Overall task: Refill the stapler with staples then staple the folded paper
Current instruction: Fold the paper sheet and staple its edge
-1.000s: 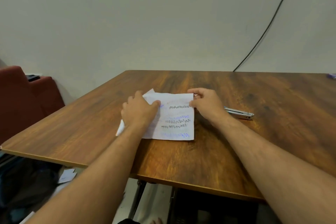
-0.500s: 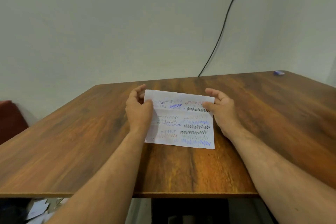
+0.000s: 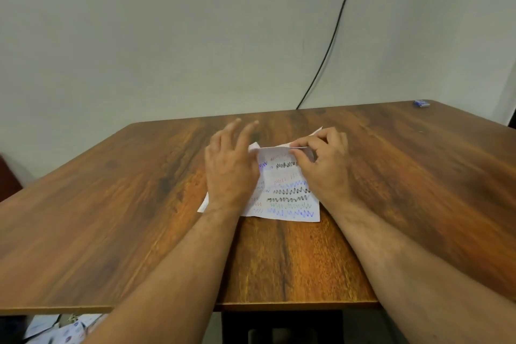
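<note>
Head view: paper (image 3: 290, 198), scribbled sheet, flat on table (image 3: 111, 218) near its front edge. Right hand (image 3: 325, 167) pinches far edge, lifting it. Left hand (image 3: 230, 170) rests on left part, fingers straight. Stapler not visible. Advice: bring edge squarely to near edge, then crease.

A brown wood-grain surface (image 3: 139, 218) carries a scribbled paper (image 3: 287, 198) near its middle and a small blue thing (image 3: 421, 103) at the far right corner.
</note>
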{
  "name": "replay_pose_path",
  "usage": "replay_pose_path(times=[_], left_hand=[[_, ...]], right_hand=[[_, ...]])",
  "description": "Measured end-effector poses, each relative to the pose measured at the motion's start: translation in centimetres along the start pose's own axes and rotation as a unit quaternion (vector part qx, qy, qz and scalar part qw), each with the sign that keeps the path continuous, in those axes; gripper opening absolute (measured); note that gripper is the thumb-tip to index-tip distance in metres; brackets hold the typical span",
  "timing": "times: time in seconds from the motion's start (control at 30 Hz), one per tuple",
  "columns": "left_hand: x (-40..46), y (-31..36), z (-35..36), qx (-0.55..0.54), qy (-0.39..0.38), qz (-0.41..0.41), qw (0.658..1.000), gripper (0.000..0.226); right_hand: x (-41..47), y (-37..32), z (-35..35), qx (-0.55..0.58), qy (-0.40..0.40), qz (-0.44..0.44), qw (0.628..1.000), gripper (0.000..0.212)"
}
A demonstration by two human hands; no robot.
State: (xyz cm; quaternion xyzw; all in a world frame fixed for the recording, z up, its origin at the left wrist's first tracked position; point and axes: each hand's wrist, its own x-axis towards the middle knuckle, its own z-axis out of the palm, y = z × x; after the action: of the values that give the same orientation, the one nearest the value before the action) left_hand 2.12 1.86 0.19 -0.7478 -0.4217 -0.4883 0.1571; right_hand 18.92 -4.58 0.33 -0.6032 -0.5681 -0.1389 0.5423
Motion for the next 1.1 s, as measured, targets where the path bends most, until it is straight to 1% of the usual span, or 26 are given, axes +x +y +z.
replay_pose_path(times=[0.07, 0.1, 0.17, 0.27, 0.33, 0.4, 0.47, 0.5, 0.53, 0.57, 0.6, 0.63, 0.67, 0.7, 0.73, 0.8, 0.83, 0.9, 0.97, 1.03, 1.1], left_hand=[[0.0, 0.3, 0.5, 0.007, -0.007, 0.038, 0.999, 0.038], [0.1, 0.3, 0.8, -0.009, -0.005, 0.042, 0.999, 0.028], [0.1, 0.4, 0.6, -0.066, -0.009, 0.024, 0.997, 0.014], [0.1, 0.8, 0.0, -0.133, 0.003, -0.019, 0.991, 0.012], [0.1, 0.9, -0.4, -0.171, 0.025, -0.039, 0.984, 0.013], [0.1, 0.8, -0.5, -0.201, 0.041, -0.043, 0.978, 0.015], [0.1, 0.6, -0.4, -0.218, 0.054, -0.034, 0.974, 0.018], [0.1, 0.6, -0.4, -0.236, 0.047, -0.036, 0.970, 0.021], [0.1, 0.8, -0.6, -0.266, 0.025, -0.040, 0.963, 0.028], [0.0, 1.1, -0.8, -0.302, -0.006, -0.037, 0.953, 0.039], [-0.1, 1.4, -0.9, -0.339, -0.039, -0.024, 0.940, 0.053], [-0.2, 1.6, -1.0, -0.370, -0.070, -0.006, 0.926, 0.070], [-0.3, 1.6, -0.8, -0.385, -0.100, 0.014, 0.917, 0.087], [-0.3, 1.6, -0.6, -0.384, -0.129, 0.033, 0.914, 0.099], [-0.4, 1.6, -0.3, -0.367, -0.153, 0.045, 0.917, 0.106], [-0.5, 1.7, -0.1, -0.323, -0.175, 0.048, 0.929, 0.108], [-0.5, 1.8, -0.1, -0.311, -0.172, 0.047, 0.934, 0.103], [-0.6, 1.9, -0.1, -0.312, -0.150, 0.045, 0.937, 0.083], [-0.4, 2.1, -0.3, -0.310, -0.120, 0.035, 0.943, 0.064], [-0.4, 2.2, -0.5, -0.304, -0.072, 0.019, 0.950, 0.040], [-0.2, 2.2, -0.8, -0.312, -0.022, -0.013, 0.950, 0.026]], right_hand=[[0.0, 0.1, 0.1, -0.003, 0.024, -0.032, 0.999, 0.011], [0.1, 0.4, 0.1, -0.009, 0.031, -0.043, 0.999, 0.012], [0.1, 0.5, 0.0, -0.018, 0.029, -0.054, 0.998, 0.017], [0.1, 0.3, -0.2, -0.007, 0.016, -0.057, 0.998, 0.029], [0.1, 0.3, -0.3, 0.013, -0.005, -0.059, 0.998, 0.027], [0.0, 0.4, -0.2, 0.039, -0.049, -0.048, 0.997, 0.022], [-0.3, 0.4, -0.1, 0.023, -0.068, -0.056, 0.996, 0.030], [-0.3, 0.2, 0.0, 0.012, -0.063, -0.073, 0.995, 0.031], [-0.4, 0.0, -0.1, 0.010, -0.058, -0.087, 0.994, 0.028], [-0.5, -0.2, -0.2, 0.017, -0.056, -0.097, 0.994, 0.020], [-0.5, -0.4, -0.3, 0.021, -0.057, -0.107, 0.992, 0.010], [-0.5, -0.5, -0.4, 0.020, -0.055, -0.116, 0.992, 0.004], [-0.5, -0.5, -0.5, 0.009, -0.053, -0.126, 0.991, 0.008], [-0.5, -0.5, -0.4, 0.001, -0.053, -0.136, 0.989, 0.011], [-0.6, -0.5, -0.4, -0.008, -0.052, -0.148, 0.988, 0.013], [-0.6, -0.6, -0.2, -0.026, -0.047, -0.177, 0.983, 0.016], [-0.6, -0.6, 0.0, -0.029, -0.047, -0.188, 0.981, 0.023], [-0.7, -0.8, 0.1, -0.021, -0.059, -0.207, 0.976, 0.033], [-0.8, -1.1, 0.2, 0.000, -0.067, -0.223, 0.973, 0.030], [-0.8, -1.3, 0.3, 0.019, -0.082, -0.223, 0.971, 0.027], [-0.7, -1.4, 0.3, 0.038, -0.098, -0.202, 0.974, 0.034]])
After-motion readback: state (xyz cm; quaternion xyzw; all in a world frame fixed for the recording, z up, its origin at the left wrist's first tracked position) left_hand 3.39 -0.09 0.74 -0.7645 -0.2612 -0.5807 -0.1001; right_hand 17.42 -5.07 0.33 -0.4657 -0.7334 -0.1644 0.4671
